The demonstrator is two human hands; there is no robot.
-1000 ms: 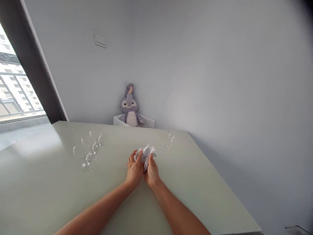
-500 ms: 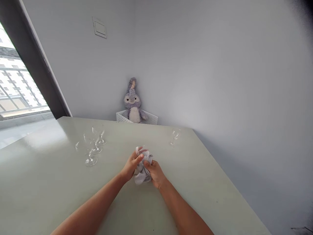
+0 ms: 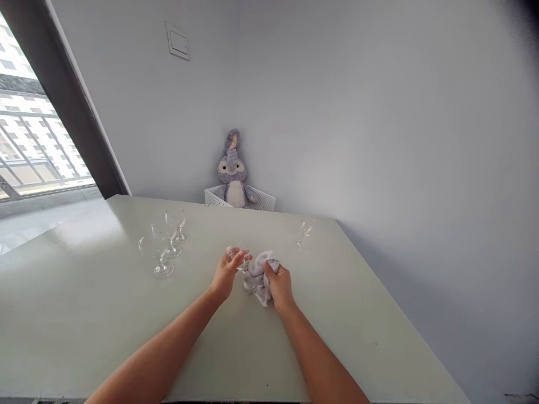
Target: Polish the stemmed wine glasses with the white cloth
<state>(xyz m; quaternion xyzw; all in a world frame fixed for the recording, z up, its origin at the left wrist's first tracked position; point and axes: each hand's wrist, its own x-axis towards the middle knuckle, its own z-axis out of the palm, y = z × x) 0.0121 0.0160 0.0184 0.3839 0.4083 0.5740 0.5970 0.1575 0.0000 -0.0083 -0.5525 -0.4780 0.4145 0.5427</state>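
Note:
My left hand (image 3: 227, 272) is closed around the bowl of a clear stemmed glass (image 3: 245, 261), which tilts with its foot toward me and to the right. Bunched in my right hand (image 3: 279, 283) is a pale grey-lilac cloth (image 3: 263, 269). The cloth lies against the stem and foot of the glass and covers part of them. Both hands are over the middle of the table, the right one a little to the side of the bowl.
Three clear stemmed glasses stand upright at the left, the closest one (image 3: 162, 268) in front. Another stemmed glass (image 3: 306, 229) stands at the back right of the pale table (image 3: 337, 314). Behind the far edge, a plush toy (image 3: 234, 193) sits in a white basket (image 3: 264, 201) by the wall.
My right hand has moved right with the cloth, away from my left hand. More of the held glass now shows, and it is more tilted. The view has shifted slightly.

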